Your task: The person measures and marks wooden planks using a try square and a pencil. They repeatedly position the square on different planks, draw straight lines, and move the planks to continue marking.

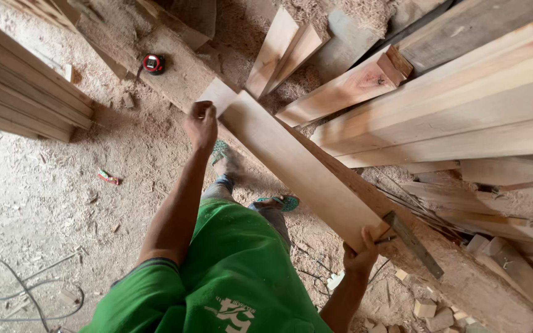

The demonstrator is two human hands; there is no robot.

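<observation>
Both hands hold a long pale board at its two ends, above a sawdust floor.

Head view: the board [300, 169] runs from upper centre down to the lower right of the frame. The left hand [201, 125] is closed over its far end, fingers curled on the edge; the right hand [361, 254] grips the near end from below, thumb on top. Stacked planks [464, 111] fill the right side, touching nothing held; another stack [20, 92] sits upper left. A red tape measure [153, 63] lies on the floor at top left. By my reading the board is mid-carry or being aligned; setting it down would call for both ends lowering level.
</observation>
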